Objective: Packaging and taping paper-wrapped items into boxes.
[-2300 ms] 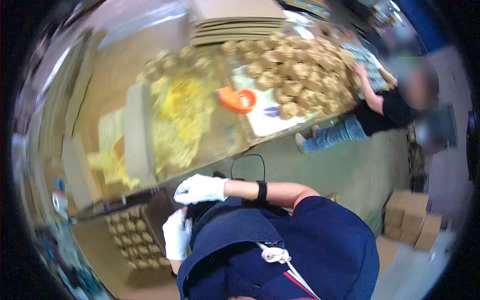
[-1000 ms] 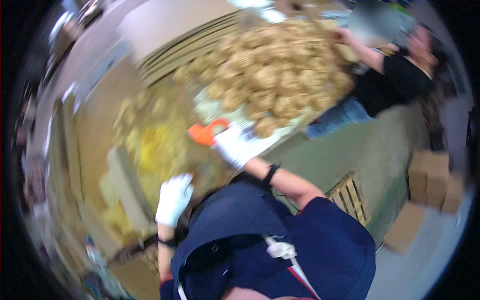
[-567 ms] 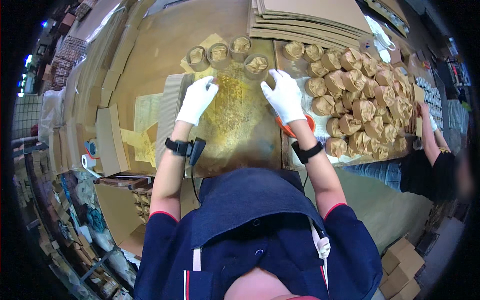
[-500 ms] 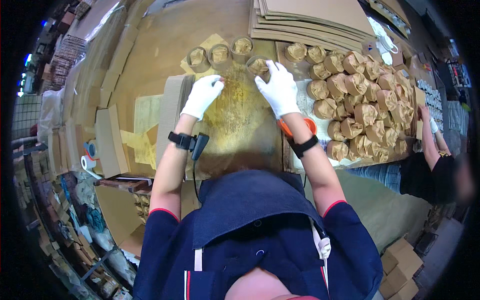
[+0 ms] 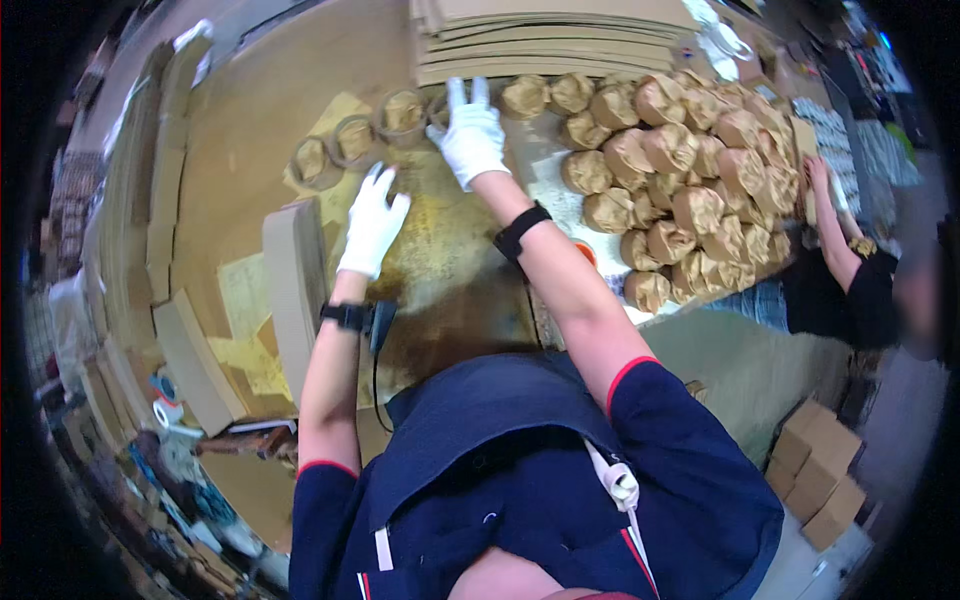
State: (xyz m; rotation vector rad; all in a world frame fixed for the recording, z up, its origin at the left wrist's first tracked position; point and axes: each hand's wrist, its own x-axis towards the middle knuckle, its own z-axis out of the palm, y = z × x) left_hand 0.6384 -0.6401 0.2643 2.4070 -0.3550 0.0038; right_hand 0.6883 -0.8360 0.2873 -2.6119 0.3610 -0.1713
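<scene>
Four paper-wrapped bundles in dark rings stand in a slanting row at the table's far side: a leftmost ring [image 5: 316,163], a second ring [image 5: 354,142], a third ring [image 5: 403,117] and a rightmost ring [image 5: 437,106]. My white-gloved right hand [image 5: 470,142] lies over the rightmost ring, its fingers stretched out and its thumb apart, hiding much of that ring. Closer to me, my gloved left hand [image 5: 374,222] hovers just below the second ring. Its fingers are spread and hold nothing.
Many bundles wrapped in brown paper [image 5: 690,150] crowd the right of the table. Flat cardboard sheets [image 5: 560,45] are stacked at the back. Cardboard strips [image 5: 292,270] stand left of my left forearm. An orange round item [image 5: 586,252] sits beside my right forearm. Another person [image 5: 850,260] works at the right.
The rightmost ring, earlier slightly nearer me, now lines up against the third one. My right hand has shifted with it. My left hand has opened wider; the whole view has swung right.
</scene>
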